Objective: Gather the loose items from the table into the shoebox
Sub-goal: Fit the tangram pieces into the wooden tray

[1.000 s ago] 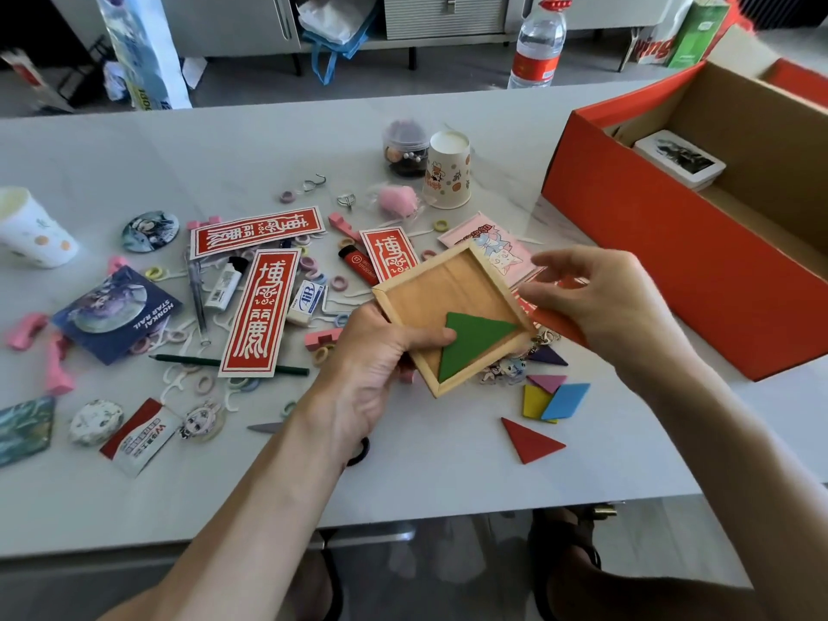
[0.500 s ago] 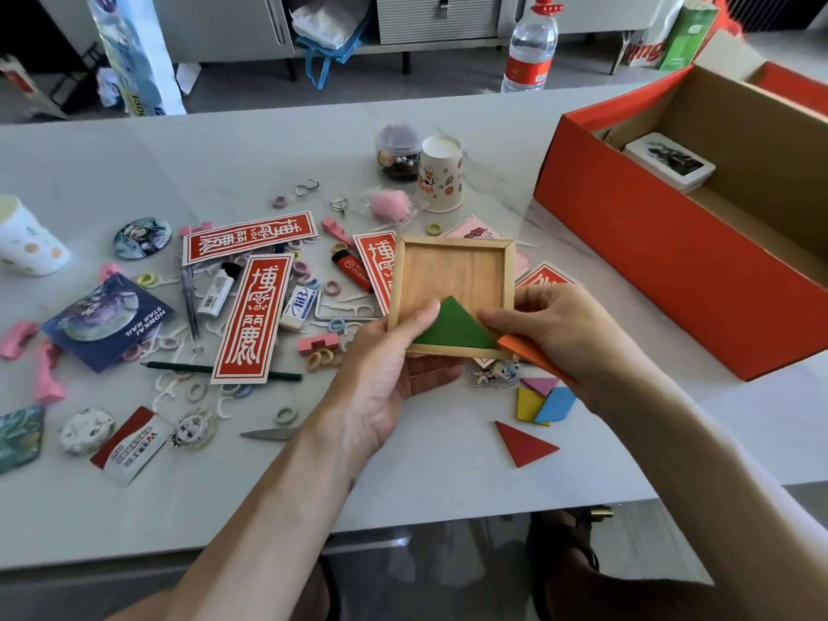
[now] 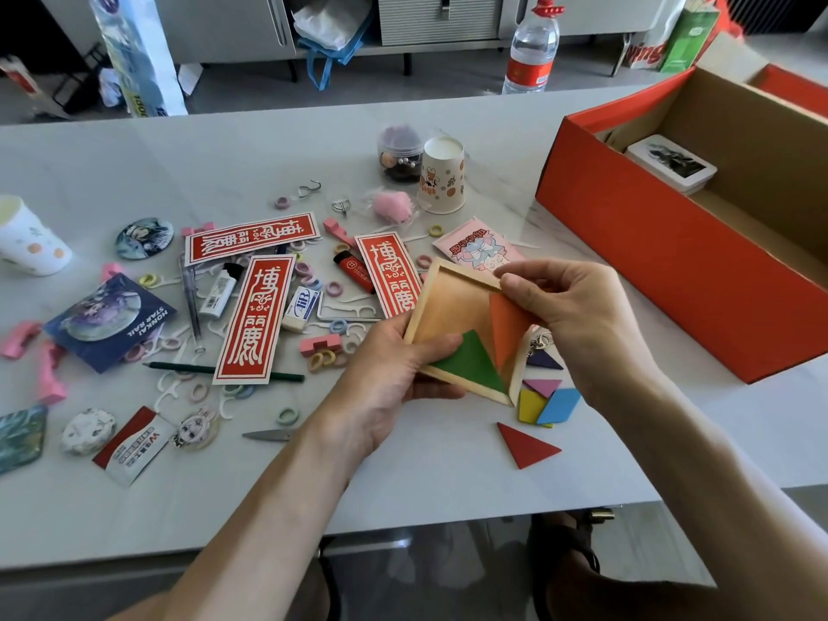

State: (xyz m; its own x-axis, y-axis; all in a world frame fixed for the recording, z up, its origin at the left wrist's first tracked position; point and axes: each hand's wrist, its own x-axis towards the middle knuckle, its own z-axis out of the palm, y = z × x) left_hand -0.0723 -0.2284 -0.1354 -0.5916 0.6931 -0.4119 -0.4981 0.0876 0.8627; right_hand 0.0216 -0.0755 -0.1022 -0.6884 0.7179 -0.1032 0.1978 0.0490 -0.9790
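The left hand [image 3: 385, 374] grips the wooden tray [image 3: 452, 307], thumb pressing the green triangle [image 3: 470, 365] inside, while the right hand [image 3: 578, 311] pinches the orange triangle [image 3: 508, 324] at the tray's far corner, above the table [image 3: 224, 150], the open shoebox [image 3: 672, 262] standing to the right

It looked like a room in a home. A big white table [image 3: 448, 477] was messy with red stickers [image 3: 251, 316] and paper cups [image 3: 441, 181]. Behind it stood a grey cabinet [image 3: 439, 15] on thin legs, a water bottle [image 3: 531, 47] and a green bag [image 3: 685, 38].
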